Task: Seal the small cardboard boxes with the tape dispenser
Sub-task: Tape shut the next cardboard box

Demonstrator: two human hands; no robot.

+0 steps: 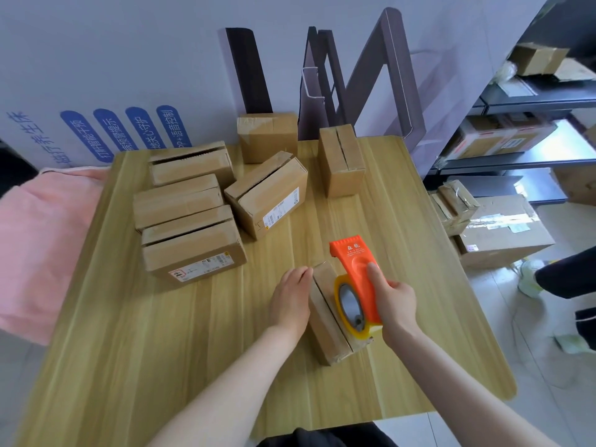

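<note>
A small cardboard box (324, 321) lies near the front middle of the wooden table (161, 350), its top seam facing up. My left hand (290, 298) rests flat against the box's left side with the fingers straight. My right hand (392, 301) grips the orange tape dispenser (354, 269), thumb laid along its body. The dispenser's yellowish tape roll (350, 306) sits on the box's top near the seam. Several more small cardboard boxes (190, 250) lie further back on the table, some with flaps slightly ajar.
A pink cloth (42, 246) hangs off the table's left side. Larger cartons (503, 233) sit on the floor to the right below dark shelving (516, 130). Another person's leg and shoe (532, 275) are at the right edge. A printed panel leans behind the table.
</note>
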